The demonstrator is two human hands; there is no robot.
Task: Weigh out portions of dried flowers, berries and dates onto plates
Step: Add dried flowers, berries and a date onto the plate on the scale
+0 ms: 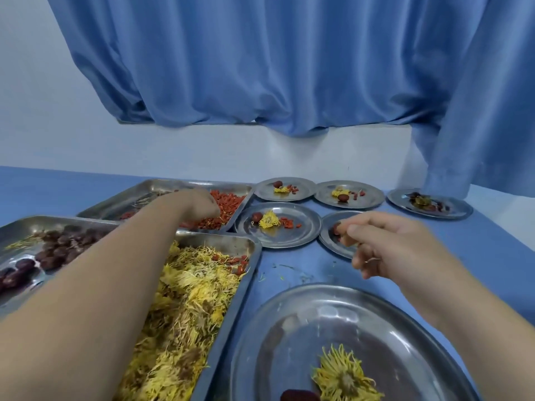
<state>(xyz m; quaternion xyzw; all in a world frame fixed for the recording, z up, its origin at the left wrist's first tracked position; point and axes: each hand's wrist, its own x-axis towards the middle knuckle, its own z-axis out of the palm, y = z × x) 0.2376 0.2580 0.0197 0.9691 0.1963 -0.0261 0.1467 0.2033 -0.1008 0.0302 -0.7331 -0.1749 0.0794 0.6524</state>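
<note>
Fingers (pixel 212 211) curled, held left hand (pixel 199 202) in far tray's (pixel 162 183) berries (pixel 228 202); pinched date (pixel 336 228) over small plate (pixel 330 243) with right hand (pixel 396 244).

- I see yellow flowers (pixel 185 299) heaped at near left.
- Red berries (pixel 228 201) lie behind them; dark dates (pixel 58 248) further left.
- Small plates (pixel 301 227) at right carry mixed portions.

Two forearms are bare as far as the picture's lower edge shows them, with no sleeve in view. The left hand (pixel 199 205) is blurred. The right hand (pixel 388 241) shows short nails; a thin pale curve crosses one of its fingers (pixel 369 260), ring or stray strand, unclear.
</note>
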